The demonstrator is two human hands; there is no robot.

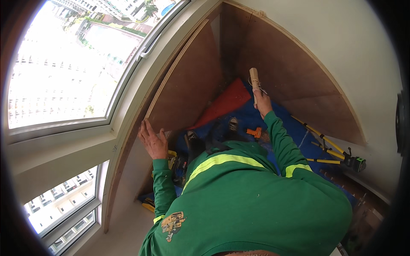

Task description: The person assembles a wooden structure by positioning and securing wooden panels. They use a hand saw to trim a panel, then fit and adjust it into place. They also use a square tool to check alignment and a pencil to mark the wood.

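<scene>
1. Overhead, left hand [153, 143] lies flat, fingers spread, against the plywood panel [188, 85] edge beside the window frame [128, 106], seemingly steadying it.
2. Right hand [262, 102] is clamped around a wooden handle [254, 81], raised near the corner.
3. Yellow tripod [329, 149] lies on blue floor sheet [252, 117].

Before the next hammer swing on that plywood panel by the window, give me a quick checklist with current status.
1. Left hand flat on the plywood panel near its edge: ok.
2. Right hand gripping the wooden hammer handle, raised: ok; the head is not visible.
3. Left hand apart from the raised handle: ok.
4. Footing: shoes on the blue sheet, orange tool lying close by: not ok.
5. Yellow tripod lies to the right, away from the arms: ok.
6. Panel seated flush against the wall: cannot tell.
</scene>
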